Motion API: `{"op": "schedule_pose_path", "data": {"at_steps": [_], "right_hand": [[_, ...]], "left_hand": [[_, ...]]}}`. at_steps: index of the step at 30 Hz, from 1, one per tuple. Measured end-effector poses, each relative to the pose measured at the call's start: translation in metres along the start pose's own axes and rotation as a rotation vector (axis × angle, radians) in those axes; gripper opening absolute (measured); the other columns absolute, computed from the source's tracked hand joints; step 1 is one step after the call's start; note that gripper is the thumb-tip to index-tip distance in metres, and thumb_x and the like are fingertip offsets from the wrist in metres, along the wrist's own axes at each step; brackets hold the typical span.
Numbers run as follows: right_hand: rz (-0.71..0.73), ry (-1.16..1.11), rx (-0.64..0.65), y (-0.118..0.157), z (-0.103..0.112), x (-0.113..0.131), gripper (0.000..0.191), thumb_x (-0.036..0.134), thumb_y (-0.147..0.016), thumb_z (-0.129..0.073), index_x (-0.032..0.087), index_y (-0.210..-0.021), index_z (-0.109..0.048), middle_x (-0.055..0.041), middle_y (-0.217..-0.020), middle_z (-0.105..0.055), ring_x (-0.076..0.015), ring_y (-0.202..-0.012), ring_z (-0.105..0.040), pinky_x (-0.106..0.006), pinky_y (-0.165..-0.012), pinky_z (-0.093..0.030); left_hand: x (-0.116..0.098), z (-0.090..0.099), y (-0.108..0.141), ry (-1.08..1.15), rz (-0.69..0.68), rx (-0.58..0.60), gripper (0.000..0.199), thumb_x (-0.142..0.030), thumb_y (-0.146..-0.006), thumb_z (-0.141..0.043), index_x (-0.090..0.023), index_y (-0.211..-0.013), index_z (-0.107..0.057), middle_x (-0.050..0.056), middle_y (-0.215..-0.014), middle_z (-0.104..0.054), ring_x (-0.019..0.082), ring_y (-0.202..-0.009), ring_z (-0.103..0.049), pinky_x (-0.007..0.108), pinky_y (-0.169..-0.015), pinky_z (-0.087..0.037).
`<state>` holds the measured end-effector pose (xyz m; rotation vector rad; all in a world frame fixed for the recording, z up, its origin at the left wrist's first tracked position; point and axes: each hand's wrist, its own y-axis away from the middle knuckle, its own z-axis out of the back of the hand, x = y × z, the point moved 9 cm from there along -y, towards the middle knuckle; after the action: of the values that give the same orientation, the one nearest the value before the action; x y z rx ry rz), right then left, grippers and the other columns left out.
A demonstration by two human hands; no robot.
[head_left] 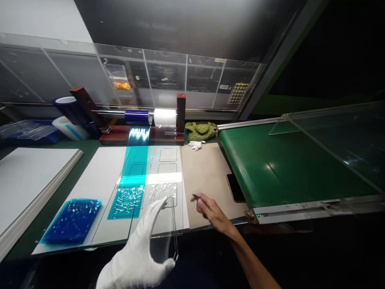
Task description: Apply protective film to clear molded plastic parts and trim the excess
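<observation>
My left hand (pixel 141 245), in a white glove, grips a clear glass piece (pixel 174 228) by its edges, tilted nearly on edge near the table's front. My bare right hand (pixel 212 210) is closed in a pinch on a small dark pointed tool (pixel 195 196), over the brown paper. A strip of blue film (pixel 135 160) runs down from a blue roll (pixel 136 117) onto the white sheet. Beside it, clear film comes from a white roll (pixel 165 117) across drawn rectangles. At the left lies a stack of blue film pieces (pixel 73 220).
White sheets (pixel 33 172) are stacked at the far left. A phone (pixel 236 188) lies beside the green conveyor belt (pixel 285 168) on the right. Behind the brown paper (pixel 204 164) sit a green pouch (pixel 201 131) and a crumpled white item (pixel 196 145). Spare rolls (pixel 70 127) stand back left.
</observation>
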<state>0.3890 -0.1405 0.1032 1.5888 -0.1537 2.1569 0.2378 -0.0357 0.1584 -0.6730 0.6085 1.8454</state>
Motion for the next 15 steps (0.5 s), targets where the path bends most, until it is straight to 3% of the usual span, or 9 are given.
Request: {"op": "schedule_pose_path", "data": {"at_steps": [3, 6, 8, 10, 12, 15], "right_hand": [[0.054, -0.140, 0.144, 0.028, -0.018, 0.053, 0.036, 0.045, -0.097, -0.030, 0.019, -0.088, -0.053, 0.0026, -0.068, -0.044, -0.0093, -0.058, -0.041, -0.021, -0.054, -0.034], [0.105, -0.041, 0.160, 0.042, -0.023, 0.078, 0.037, 0.045, -0.097, -0.031, 0.019, -0.085, -0.054, 0.0001, -0.076, -0.052, -0.0108, -0.068, -0.047, -0.023, -0.065, -0.038], [0.103, 0.004, 0.142, 0.043, -0.027, 0.077, 0.038, 0.058, -0.083, -0.053, 0.019, -0.083, -0.052, 0.0012, -0.075, -0.051, -0.0113, -0.068, -0.044, -0.023, -0.063, -0.038], [0.069, 0.007, 0.101, 0.041, -0.031, 0.067, 0.061, 0.065, -0.048, -0.078, 0.020, -0.078, -0.049, 0.0035, -0.072, -0.047, -0.0104, -0.064, -0.039, -0.022, -0.056, -0.036], [0.044, -0.002, 0.053, 0.038, -0.033, 0.059, 0.077, 0.062, -0.022, -0.084, 0.021, -0.072, -0.044, 0.0051, -0.070, -0.044, -0.0096, -0.062, -0.036, -0.021, -0.052, -0.034], [0.055, -0.010, 0.055, 0.035, -0.039, 0.057, 0.079, 0.063, -0.017, -0.083, 0.021, -0.068, -0.039, 0.0069, -0.065, -0.040, -0.0081, -0.060, -0.031, -0.020, -0.049, -0.030]], "left_hand": [[-0.009, 0.002, 0.002, -0.072, 0.006, 0.050, 0.108, -0.033, -0.061, -0.066, -0.027, -0.146, 0.000, 0.010, -0.153, -0.017, 0.036, -0.139, -0.018, 0.055, -0.111, -0.026], [-0.015, -0.001, 0.003, -0.087, 0.014, 0.099, 0.108, -0.030, -0.059, -0.066, -0.024, -0.145, -0.001, 0.012, -0.153, -0.014, 0.035, -0.139, -0.018, 0.055, -0.111, -0.027], [-0.018, -0.003, 0.003, -0.078, 0.009, 0.122, 0.107, -0.032, -0.059, -0.066, -0.024, -0.145, -0.002, 0.013, -0.153, -0.014, 0.035, -0.139, -0.019, 0.056, -0.110, -0.028], [-0.021, -0.004, 0.003, -0.069, -0.017, 0.124, 0.107, -0.035, -0.059, -0.067, -0.026, -0.144, -0.002, 0.012, -0.153, -0.015, 0.035, -0.139, -0.020, 0.056, -0.109, -0.030], [-0.025, -0.004, 0.003, -0.065, -0.044, 0.112, 0.108, -0.036, -0.060, -0.068, -0.028, -0.144, -0.001, 0.012, -0.152, -0.016, 0.036, -0.138, -0.021, 0.056, -0.108, -0.031], [-0.028, -0.003, 0.004, -0.057, -0.064, 0.087, 0.108, -0.040, -0.060, -0.070, -0.028, -0.144, -0.002, 0.012, -0.152, -0.018, 0.036, -0.137, -0.025, 0.055, -0.108, -0.033]]}}
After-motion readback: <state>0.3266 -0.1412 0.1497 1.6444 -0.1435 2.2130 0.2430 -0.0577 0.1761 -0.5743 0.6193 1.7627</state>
